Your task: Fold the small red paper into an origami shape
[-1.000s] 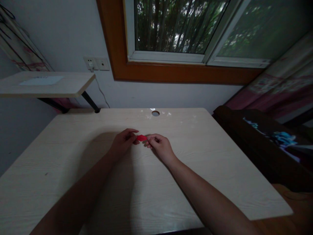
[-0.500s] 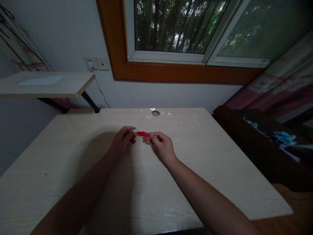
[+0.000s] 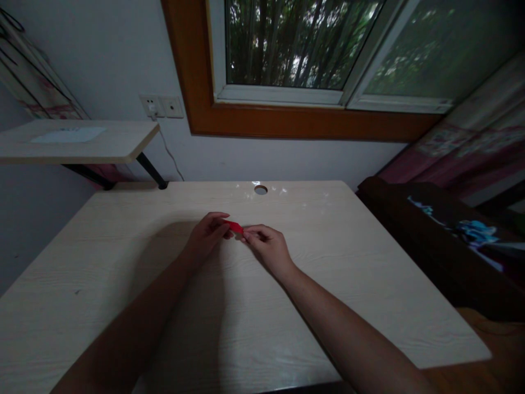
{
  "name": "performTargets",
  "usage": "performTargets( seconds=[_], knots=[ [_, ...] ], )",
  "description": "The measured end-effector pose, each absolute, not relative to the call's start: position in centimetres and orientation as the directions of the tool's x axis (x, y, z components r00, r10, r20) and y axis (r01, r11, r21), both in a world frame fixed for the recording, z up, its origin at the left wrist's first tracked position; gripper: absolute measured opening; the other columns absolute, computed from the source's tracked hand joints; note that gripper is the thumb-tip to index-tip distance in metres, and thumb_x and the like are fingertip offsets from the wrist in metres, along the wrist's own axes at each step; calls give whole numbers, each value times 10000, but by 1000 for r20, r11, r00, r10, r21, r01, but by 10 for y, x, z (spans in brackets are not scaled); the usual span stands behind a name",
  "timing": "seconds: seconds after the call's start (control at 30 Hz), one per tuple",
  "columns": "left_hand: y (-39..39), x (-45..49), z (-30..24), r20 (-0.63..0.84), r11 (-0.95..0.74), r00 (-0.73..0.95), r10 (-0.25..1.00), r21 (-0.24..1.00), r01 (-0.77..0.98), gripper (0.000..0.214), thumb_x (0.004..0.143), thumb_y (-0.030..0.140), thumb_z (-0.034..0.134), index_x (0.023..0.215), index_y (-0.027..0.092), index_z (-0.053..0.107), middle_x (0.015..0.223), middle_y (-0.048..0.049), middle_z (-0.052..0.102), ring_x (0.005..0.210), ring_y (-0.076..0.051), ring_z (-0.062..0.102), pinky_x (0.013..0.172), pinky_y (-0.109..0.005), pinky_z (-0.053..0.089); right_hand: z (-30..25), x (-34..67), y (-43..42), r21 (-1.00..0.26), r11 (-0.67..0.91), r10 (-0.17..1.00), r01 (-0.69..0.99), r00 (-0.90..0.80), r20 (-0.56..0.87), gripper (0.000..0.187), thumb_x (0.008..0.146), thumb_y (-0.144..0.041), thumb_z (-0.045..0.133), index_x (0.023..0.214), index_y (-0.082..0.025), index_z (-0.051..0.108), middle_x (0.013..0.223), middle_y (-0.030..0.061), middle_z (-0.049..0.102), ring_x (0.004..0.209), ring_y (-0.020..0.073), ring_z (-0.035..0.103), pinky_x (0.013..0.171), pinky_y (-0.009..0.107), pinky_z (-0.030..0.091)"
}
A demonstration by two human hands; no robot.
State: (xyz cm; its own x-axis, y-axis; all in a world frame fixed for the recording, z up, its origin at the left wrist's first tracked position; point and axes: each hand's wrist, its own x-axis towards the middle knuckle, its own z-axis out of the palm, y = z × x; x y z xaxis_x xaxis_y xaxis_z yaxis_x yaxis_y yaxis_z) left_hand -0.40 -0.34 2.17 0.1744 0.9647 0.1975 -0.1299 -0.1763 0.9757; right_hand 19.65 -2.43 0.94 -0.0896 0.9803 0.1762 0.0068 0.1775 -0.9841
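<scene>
Site: a room in a home, by my reading; bedroom or study, I cannot tell. Evidence from where I stand: pale wood-grain desk (image 3: 348,257) beneath the left hand (image 3: 207,232) and right hand (image 3: 270,246); beyond both, a sliding window (image 3: 283,94) in an orange-brown wooden surround (image 3: 295,123), trees (image 3: 266,44) outside. Well right of the right hand: a flowered, pink-hemmed curtain (image 3: 463,134). Beyond the left hand, leftward: a raised shelf (image 3: 127,137) and wall sockets (image 3: 162,106), one with a plug in.

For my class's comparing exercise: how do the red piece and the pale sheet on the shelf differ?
The red piece looks small; the pale sheet is larger. The left hand and right hand hold the red piece; the pale sheet lies flat on the shelf.
</scene>
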Motion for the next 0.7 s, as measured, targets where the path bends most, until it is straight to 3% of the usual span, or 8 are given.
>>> performTargets(
  seconds=[0.47, 0.7],
  knots=[
    [1, -6, 14, 217, -212, 153, 964, 976, -50, 387, 765, 229, 788, 1111, 189, 620, 818, -15, 718, 746, -155, 705, 712, -284, 554, 16, 194, -27, -918, 327, 930, 224, -245, 272, 130, 859, -318, 692, 891, -220, 770, 867, 44, 779, 709, 157, 682, 697, 270, 537],
    [2, -7, 14, 237, -232, 169, 957, 972, -49, 386, 776, 206, 770, 1132, 193, 619, 829, -1, 693, 746, -137, 691, 718, -268, 540, 20, 195, -29, -882, 399, 875, 251, -394, 283, 208, 937, -340, 600, 978, -227, 770, 989, 42, 781, 797, 154, 702, 731, 254, 530]
  ],
)
